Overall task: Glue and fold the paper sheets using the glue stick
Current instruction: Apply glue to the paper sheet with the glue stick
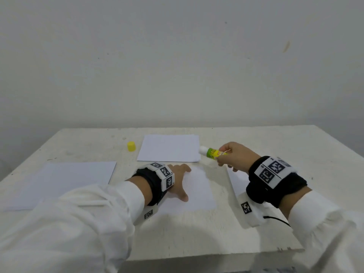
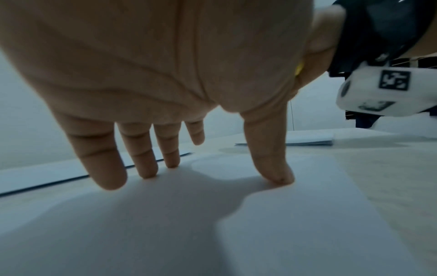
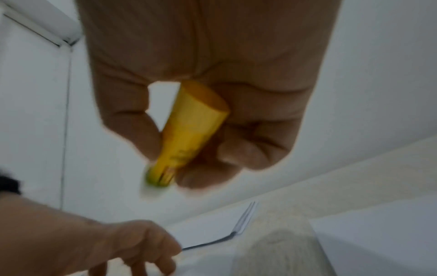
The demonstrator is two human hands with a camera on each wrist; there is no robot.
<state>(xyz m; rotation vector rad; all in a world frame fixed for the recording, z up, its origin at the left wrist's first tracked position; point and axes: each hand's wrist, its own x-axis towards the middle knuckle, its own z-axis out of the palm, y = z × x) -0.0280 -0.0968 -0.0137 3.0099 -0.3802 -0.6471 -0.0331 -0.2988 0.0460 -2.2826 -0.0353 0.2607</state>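
My left hand (image 1: 180, 181) lies spread on a white paper sheet (image 1: 199, 191) in the middle of the table, fingertips (image 2: 146, 172) and thumb pressing it flat. My right hand (image 1: 231, 156) holds a yellow-green glue stick (image 1: 211, 152) in the air above the table, its white uncapped tip pointing left toward the sheets. In the right wrist view the glue stick (image 3: 187, 138) sits pinched between thumb and fingers. The yellow cap (image 1: 131, 146) stands alone at the back left of the table.
A stack of white sheets (image 1: 169, 147) lies at the back centre. Another sheet (image 1: 65, 182) lies at the left, and one (image 1: 236, 180) is partly hidden under my right wrist. The white table (image 1: 197, 233) backs onto a plain wall.
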